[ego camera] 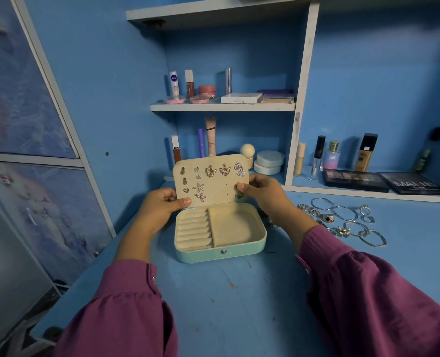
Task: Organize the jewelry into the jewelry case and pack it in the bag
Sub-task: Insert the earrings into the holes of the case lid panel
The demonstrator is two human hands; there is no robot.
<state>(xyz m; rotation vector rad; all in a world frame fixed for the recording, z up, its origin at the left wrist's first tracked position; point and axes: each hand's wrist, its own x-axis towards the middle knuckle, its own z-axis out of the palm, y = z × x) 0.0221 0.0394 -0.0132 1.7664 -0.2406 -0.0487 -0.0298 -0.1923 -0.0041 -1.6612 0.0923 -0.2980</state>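
A mint-green jewelry case [221,255] lies open on the blue desk, its cream tray holding ring rolls at left and a bare compartment at right. Its upright cream lid panel [215,194] carries several pinned earrings: pineapples, butterflies, starfish, a heart. My left hand [162,202] grips the panel's lower left corner. My right hand [261,189] pinches a small earring [237,186] against the panel's right side, just above a green earring [239,195]. A pile of silver bracelets, rings and chains [342,220] lies on the desk to the right. No bag is in view.
Shelves behind hold cosmetics: tubes, jars and compacts [240,98]. Bottles [331,155] and two dark eyeshadow palettes [355,180] stand at the back right. A cabinet with printed doors [33,124] flanks the left. Bare desk surface [226,300] lies in front of the case.
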